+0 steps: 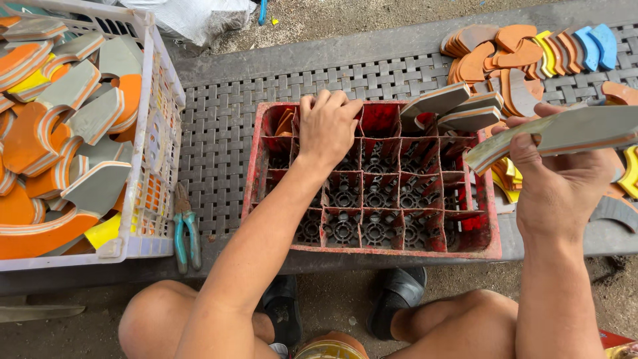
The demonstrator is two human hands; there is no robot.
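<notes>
Left hand (325, 126) fingertips hidden inside red crate (372, 249) compartment; what is gripped there cannot be told. Grey piece (571, 129) in right hand (558, 183) cut off by right edge. White basket (159, 119) cut off at left and top. Foam stack (525, 50) partly hidden at top. Pliers (186, 233) jaws too small to read.
</notes>
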